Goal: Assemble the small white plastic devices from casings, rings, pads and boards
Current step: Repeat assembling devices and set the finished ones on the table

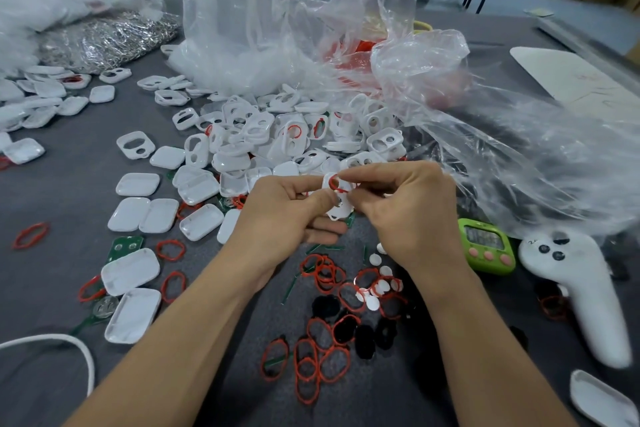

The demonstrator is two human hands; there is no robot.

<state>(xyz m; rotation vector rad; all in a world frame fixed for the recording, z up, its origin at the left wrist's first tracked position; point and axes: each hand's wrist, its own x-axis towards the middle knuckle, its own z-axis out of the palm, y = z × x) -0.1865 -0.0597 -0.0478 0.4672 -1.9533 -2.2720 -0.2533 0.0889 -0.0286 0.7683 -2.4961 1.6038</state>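
Above the grey table, my left hand (289, 210) grips a small white casing (339, 210) between thumb and fingers. My right hand (408, 208) pinches a red ring (335, 183) against the casing's upper part. A heap of white casings with holes (294, 135) lies just beyond my hands. Closed white shells (149, 215) spread to the left. Loose red rings (322, 350), black pads (363, 340) and small white round pads (377, 288) lie between my forearms. Green boards (124, 246) poke out under shells on the left.
Big clear plastic bags (346, 38) stand behind the heap and drape to the right. A green timer (485, 246) and a white handheld controller (581, 291) lie at right. A bag of metal clips (104, 38) sits at back left. A white cord (69, 347) curls at bottom left.
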